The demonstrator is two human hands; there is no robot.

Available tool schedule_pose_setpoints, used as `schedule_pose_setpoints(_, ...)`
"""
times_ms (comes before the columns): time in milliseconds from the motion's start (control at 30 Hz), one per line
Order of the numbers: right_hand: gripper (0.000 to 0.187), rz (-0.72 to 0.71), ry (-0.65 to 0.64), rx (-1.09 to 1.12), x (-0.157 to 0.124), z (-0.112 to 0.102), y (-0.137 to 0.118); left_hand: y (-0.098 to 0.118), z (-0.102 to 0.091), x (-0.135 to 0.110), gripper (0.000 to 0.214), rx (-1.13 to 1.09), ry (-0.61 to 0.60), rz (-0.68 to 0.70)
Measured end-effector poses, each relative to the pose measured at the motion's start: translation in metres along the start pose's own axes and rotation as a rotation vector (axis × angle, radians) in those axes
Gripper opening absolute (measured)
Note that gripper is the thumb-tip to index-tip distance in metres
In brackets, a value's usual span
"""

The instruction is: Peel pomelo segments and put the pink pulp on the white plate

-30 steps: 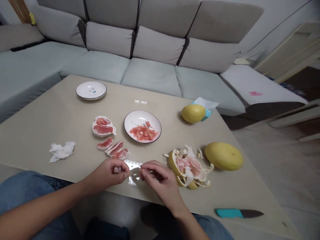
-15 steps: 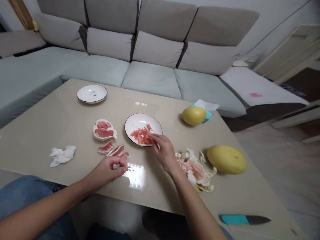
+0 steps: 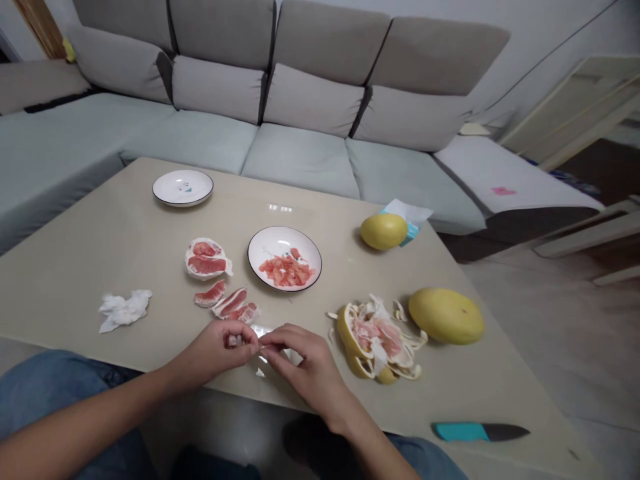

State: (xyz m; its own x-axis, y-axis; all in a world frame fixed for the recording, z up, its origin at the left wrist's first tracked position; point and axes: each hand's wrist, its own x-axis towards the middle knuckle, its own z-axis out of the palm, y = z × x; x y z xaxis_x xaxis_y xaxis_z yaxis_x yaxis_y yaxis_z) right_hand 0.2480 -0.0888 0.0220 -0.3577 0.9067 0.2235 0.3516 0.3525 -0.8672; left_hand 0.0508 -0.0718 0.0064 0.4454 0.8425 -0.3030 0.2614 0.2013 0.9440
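Observation:
Over the table's near side, my left hand [image 3: 227,347] is closed around a pale pomelo piece [image 3: 234,341], mostly hidden by the fingers. The fingertips of my right hand [image 3: 305,363] pinch together right at the left fingertips; what lies between them is too small to make out. Just beyond the left hand lie several peeled pomelo segments [image 3: 233,303]. Behind these sits a partly peeled pomelo chunk [image 3: 207,265] with red flesh and white membrane. A white dark-rimmed plate [image 3: 267,241] holds a heap of red pulp pieces [image 3: 286,272].
Pomelo peel and membrane scraps [image 3: 377,340] are piled right of my right hand. Two whole yellow pomelos [image 3: 446,316] stand farther right, one by a tissue pack [image 3: 411,220]. A teal-handled knife [image 3: 480,432] lies near the front edge. Crumpled tissue [image 3: 125,310] and another plate [image 3: 170,195] are left.
My right hand has come back from the plate of pulp to meet my left hand's fingertips. The left hand has stayed almost in place.

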Motion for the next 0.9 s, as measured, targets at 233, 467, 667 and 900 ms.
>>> schedule_pose_setpoints(233,0.011,0.013,-0.035,-0.020,0.000,-0.002,-0.007,-0.002,-0.001,0.002,0.011,0.016,-0.011,0.003)
schedule_pose_setpoints(467,0.018,-0.081,0.120,-0.307,0.038,-0.037,0.021,0.009,0.002,-0.001,0.007,-0.017,-0.018,-0.050)
schedule_pose_setpoints(667,0.028,-0.003,0.114,-0.662,0.090,-0.048,0.068,0.005,0.008,-0.005,0.008,-0.029,-0.067,-0.092)
schedule_pose_setpoints(900,0.023,0.086,0.123,-0.777,0.089,-0.057,0.076,0.005,0.004,-0.002,0.014,0.011,-0.090,-0.058)
